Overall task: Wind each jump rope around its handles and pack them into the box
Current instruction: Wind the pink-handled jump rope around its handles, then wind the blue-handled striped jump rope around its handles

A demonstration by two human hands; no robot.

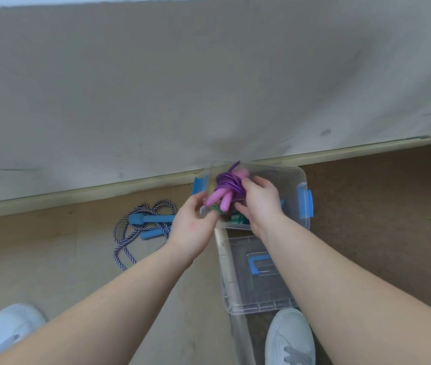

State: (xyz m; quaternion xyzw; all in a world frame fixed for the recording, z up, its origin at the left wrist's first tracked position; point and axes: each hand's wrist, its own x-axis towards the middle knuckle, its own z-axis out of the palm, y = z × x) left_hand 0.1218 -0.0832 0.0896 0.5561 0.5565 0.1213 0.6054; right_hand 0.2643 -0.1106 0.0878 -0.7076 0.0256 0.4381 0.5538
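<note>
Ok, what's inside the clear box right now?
Green handle-like pieces lie in the box, near its front wall. The left hand, the right hand and the wound purple rope they hold cover the rest.

Recorded purple cord and plain pink handles (215, 197) on jump rope (231, 183). Logged clear box (292, 177) with blue latches (305, 200) and green item (238, 219) inside, plus clear lid (238, 285) with blue lid handle (259, 263). Noted navy-and-white twisted stripe on loose rope (119, 259) with solid blue handles (151, 218), white shoes (289, 338), tan floor (64, 259), grey-beige wall (209, 75).
</note>
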